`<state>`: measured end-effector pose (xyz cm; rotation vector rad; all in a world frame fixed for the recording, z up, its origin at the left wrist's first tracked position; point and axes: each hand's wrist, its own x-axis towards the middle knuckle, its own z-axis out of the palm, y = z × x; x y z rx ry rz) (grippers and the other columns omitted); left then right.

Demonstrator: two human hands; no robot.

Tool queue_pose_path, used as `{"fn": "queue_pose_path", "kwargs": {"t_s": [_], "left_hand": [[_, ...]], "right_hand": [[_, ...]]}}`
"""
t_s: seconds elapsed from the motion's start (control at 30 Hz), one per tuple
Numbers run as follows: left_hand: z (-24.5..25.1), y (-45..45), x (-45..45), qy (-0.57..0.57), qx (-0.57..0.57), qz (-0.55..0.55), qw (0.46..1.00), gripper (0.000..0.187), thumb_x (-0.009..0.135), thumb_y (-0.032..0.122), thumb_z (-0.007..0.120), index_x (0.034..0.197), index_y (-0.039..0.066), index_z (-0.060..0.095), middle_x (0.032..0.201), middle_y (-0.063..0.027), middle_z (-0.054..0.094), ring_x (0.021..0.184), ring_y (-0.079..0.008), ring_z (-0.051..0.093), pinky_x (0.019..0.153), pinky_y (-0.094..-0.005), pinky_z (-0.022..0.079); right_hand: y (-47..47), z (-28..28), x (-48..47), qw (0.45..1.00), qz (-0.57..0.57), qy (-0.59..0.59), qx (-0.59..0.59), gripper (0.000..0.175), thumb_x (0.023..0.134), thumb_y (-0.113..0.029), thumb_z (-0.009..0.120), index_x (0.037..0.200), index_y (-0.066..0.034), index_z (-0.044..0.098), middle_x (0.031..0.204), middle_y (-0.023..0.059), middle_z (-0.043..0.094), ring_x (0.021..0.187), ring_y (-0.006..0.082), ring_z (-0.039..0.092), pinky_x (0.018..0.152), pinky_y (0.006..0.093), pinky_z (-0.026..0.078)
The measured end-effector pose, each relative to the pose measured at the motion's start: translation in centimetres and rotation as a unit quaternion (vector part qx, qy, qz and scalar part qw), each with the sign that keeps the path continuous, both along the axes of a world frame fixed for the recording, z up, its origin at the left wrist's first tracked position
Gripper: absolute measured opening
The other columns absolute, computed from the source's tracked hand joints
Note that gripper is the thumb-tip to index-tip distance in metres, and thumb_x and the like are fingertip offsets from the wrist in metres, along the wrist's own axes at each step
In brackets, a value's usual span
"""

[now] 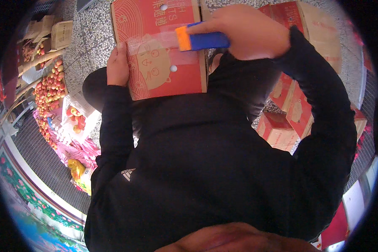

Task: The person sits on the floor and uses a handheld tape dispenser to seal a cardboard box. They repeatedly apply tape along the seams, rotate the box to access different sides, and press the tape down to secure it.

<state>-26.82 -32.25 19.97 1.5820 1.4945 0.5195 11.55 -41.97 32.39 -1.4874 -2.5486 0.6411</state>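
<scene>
A red cardboard carton (157, 78) printed with a tan cartoon animal face rests at my lap, its broad face turned up. My left hand (118, 64) grips its left edge. In my right hand (245, 31) is a blue and orange tape dispenser (204, 37), held over the right part of the carton. Strips of clear tape (148, 41) lie across the carton's face, running from near my left hand towards the dispenser. The roll inside the dispenser cannot be made out.
Several red cartons (297, 107) stand at my right, with a larger box (321, 34) beyond them. To the left lies a heap of red and yellow apples (52, 85), near a white container holding a few apples (75, 118). Speckled floor (88, 31) shows ahead.
</scene>
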Motion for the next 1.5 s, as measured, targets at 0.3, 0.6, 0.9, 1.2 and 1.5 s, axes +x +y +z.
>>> {"fn": "queue_pose_path", "kwargs": {"t_s": [0.3, 0.6, 0.9, 1.2, 1.5], "left_hand": [[0.3, 1.1, -1.1, 0.119, 0.038, -0.033, 0.992, 0.058, 0.121, 0.043, 0.047, 0.134, -0.009, 0.070, 0.123, -0.0180, 0.078, 0.113, -0.0264, 0.070, 0.103, -0.0389, 0.052], [0.2, 1.2, -2.0, 0.169, 0.065, -0.046, 0.982, 0.056, 0.122, 0.041, 0.046, 0.128, -0.010, 0.069, 0.116, -0.0187, 0.076, 0.108, -0.0276, 0.068, 0.100, -0.0393, 0.051], [-0.2, 0.8, -2.6, 0.146, 0.103, -0.059, 0.982, 0.056, 0.122, 0.038, 0.045, 0.127, -0.012, 0.068, 0.122, -0.0250, 0.076, 0.113, -0.0314, 0.071, 0.101, -0.0421, 0.052], [-1.2, 4.6, -6.7, -0.068, -0.151, 0.057, 0.984, 0.058, 0.121, 0.046, 0.042, 0.131, -0.004, 0.069, 0.120, -0.0215, 0.077, 0.108, -0.0345, 0.075, 0.096, -0.0449, 0.059], [-0.7, 6.3, -5.9, -0.288, -0.331, 0.237, 0.867, 0.069, 0.111, 0.070, 0.051, 0.136, 0.008, 0.068, 0.107, -0.0100, 0.077, 0.085, -0.0276, 0.075, 0.078, -0.0434, 0.065]], "right_hand": [[-4.5, -2.7, 8.8, 0.999, -0.025, -0.002, -0.030, 0.100, 0.068, 0.007, 0.083, 0.159, -0.0290, 0.063, 0.108, 0.0139, 0.068, 0.100, 0.0408, 0.070, 0.085, 0.0510, 0.059], [-5.1, -6.3, 10.8, 0.999, -0.015, 0.028, -0.017, 0.111, 0.065, 0.013, 0.084, 0.163, -0.0318, 0.059, 0.111, 0.0131, 0.067, 0.100, 0.0397, 0.070, 0.084, 0.0462, 0.061], [-2.1, -12.7, 8.6, 0.991, 0.014, 0.130, 0.028, 0.106, 0.067, 0.007, 0.088, 0.162, -0.0322, 0.060, 0.112, 0.0119, 0.068, 0.099, 0.0389, 0.071, 0.082, 0.0469, 0.060], [-0.4, -10.7, 5.2, 0.982, -0.012, 0.183, 0.044, 0.091, 0.071, 0.002, 0.087, 0.155, -0.0271, 0.068, 0.102, 0.0140, 0.069, 0.093, 0.0410, 0.071, 0.079, 0.0476, 0.057], [2.7, -9.2, 0.4, 0.973, -0.004, 0.230, 0.020, 0.089, 0.069, 0.002, 0.087, 0.152, -0.0251, 0.070, 0.098, 0.0143, 0.067, 0.090, 0.0392, 0.070, 0.078, 0.0470, 0.057]]}}
